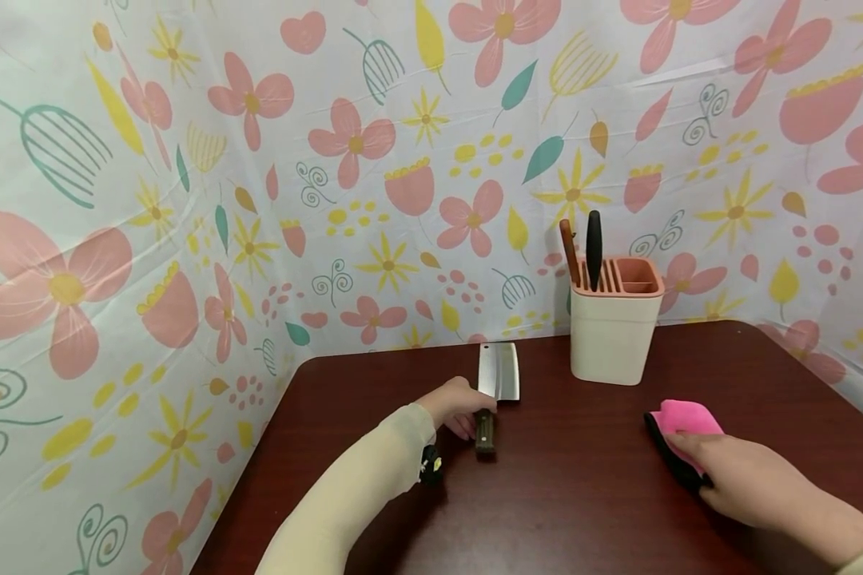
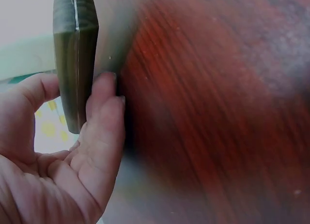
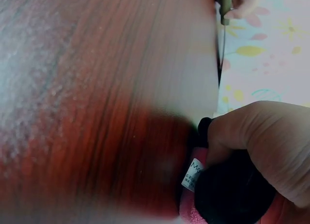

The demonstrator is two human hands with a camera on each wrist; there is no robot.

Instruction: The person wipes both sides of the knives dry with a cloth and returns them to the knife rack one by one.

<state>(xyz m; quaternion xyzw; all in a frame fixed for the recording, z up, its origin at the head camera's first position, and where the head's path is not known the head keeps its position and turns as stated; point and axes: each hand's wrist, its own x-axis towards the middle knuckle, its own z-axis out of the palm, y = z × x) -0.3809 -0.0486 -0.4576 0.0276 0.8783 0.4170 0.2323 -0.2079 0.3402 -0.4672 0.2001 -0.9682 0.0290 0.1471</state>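
A cleaver [image 1: 491, 372] with a wide steel blade and a dark olive-brown handle is near the back left of the table, blade pointing away from me. My left hand [image 1: 460, 406] pinches its handle [image 2: 76, 74] between thumb and fingers, as the left wrist view shows from the butt end. On the right, my right hand [image 1: 748, 481] grips a folded pink cloth [image 1: 690, 418] with a black underside. In the right wrist view, a white label [image 3: 193, 174] shows on the cloth, and the thumb lies over its black part.
A cream knife block [image 1: 613, 339] with a salmon slotted top stands at the back right. Two handles, one brown [image 1: 570, 252] and one black [image 1: 594, 249], stick up from it. Flower-patterned sheeting [image 1: 403, 263] rises behind the dark red-brown table [image 1: 546, 503] and along its sides.
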